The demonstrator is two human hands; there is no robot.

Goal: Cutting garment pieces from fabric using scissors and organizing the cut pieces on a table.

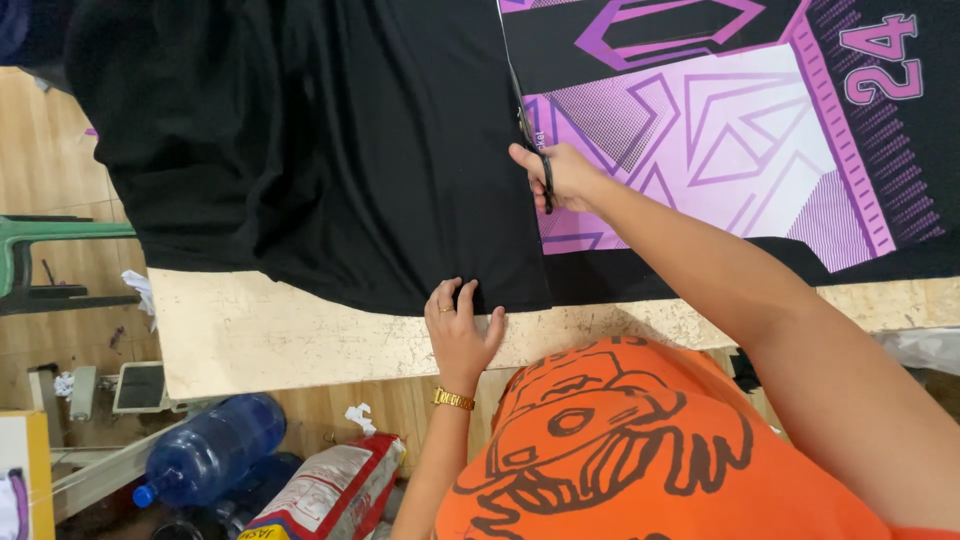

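A blue water bottle [208,450] lies on the floor, well left of the fingers. The left hand [460,335], fingers spread flat, pins the black fabric [320,150] at the worktop [280,335] edge. The right hand [565,178], fingers closed through the scissors [530,140], cuts beside the purple-printed cloth [720,140]. If the pinned hem slips, the cut could wander into the print.

Single head-worn camera, looking steeply down from just above the person's chest, close over the near edge of the work table [300,340] (floor visible below it at left), facing forward across the fabric-covered top
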